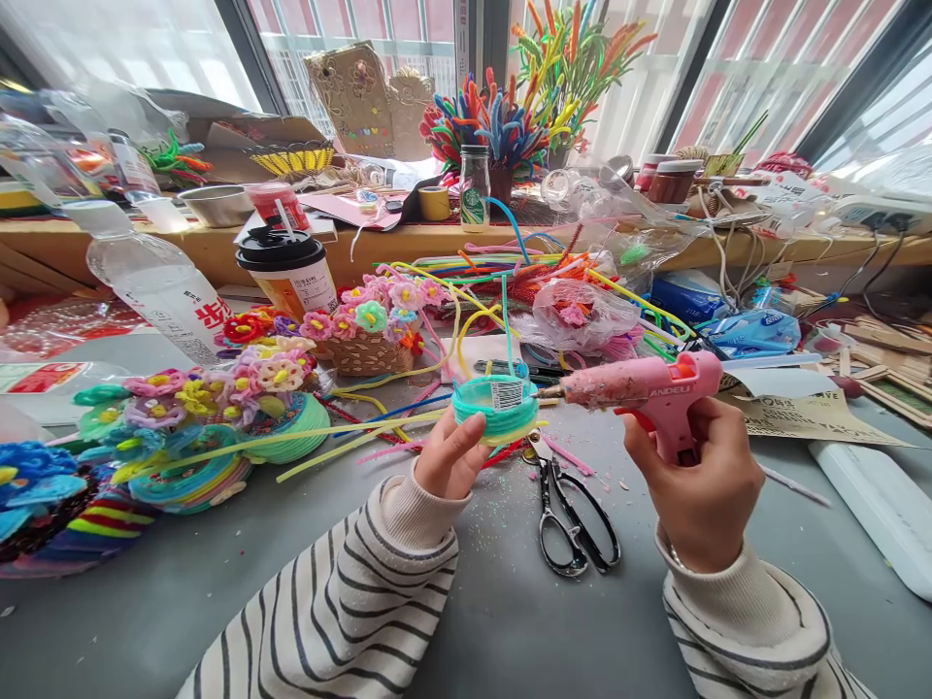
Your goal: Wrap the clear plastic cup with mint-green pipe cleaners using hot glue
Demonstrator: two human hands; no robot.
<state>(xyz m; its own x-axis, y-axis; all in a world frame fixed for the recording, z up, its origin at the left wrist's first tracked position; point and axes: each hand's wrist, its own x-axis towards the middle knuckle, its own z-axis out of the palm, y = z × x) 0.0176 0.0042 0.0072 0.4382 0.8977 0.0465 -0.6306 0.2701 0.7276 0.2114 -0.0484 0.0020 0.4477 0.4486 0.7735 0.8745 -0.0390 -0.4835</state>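
Note:
My left hand (452, 451) is closed around a small round cup (489, 419) wrapped in turquoise pipe cleaner, with a white barcode label on its side. One turquoise stem sticks straight up from its rim. In my right hand (703, 476) is a pink hot glue gun (648, 391), gripped by its handle. Its metal nozzle points left and is right beside the cup's labelled side; I cannot tell whether it touches. Black-handled scissors (575, 515) lie on the grey table (524, 631) below the cup. Yellow-green pipe cleaners (349, 442) stretch leftward behind my left hand.
Pipe-cleaner flower baskets (283, 432) crowd the left, near a water bottle (156, 282) and a lidded paper cup (287, 272). Loose pipe cleaners (502, 267) pile up behind. A white box-like object (878, 515) and wooden sticks (892, 340) lie at the right.

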